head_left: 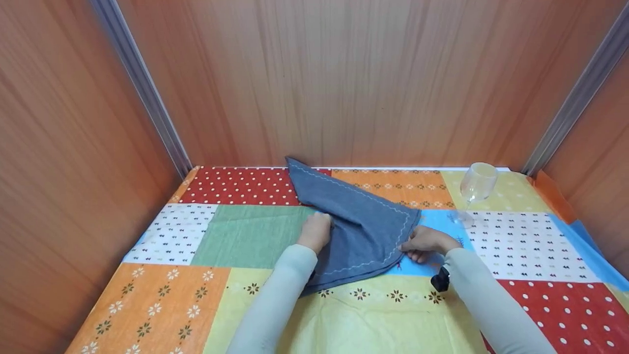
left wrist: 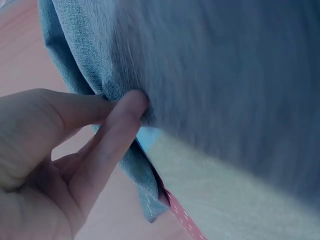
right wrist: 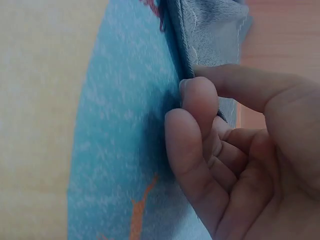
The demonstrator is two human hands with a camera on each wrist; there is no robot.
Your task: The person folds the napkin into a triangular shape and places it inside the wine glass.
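Note:
A grey-blue cloth (head_left: 354,204) with pale wavy stitching along its edges lies folded and slanted at the middle of the table, one corner reaching the back wall. My left hand (head_left: 316,232) pinches it at its left side; in the left wrist view, thumb and fingertips (left wrist: 134,104) meet on a gathered bit of the cloth (left wrist: 225,65). At the cloth's right edge, my right hand (head_left: 427,242) pinches the hem. The right wrist view shows the thumb on one side of the hem (right wrist: 181,40) and a fingertip (right wrist: 200,92) on the other.
A clear stemmed glass (head_left: 477,183) stands upright at the back right, beyond my right hand. A patchwork tablecloth (head_left: 162,295) covers the table. Wood-grain panels (head_left: 344,88) rise behind it and at both sides. A small black device (head_left: 440,280) sits at my right wrist.

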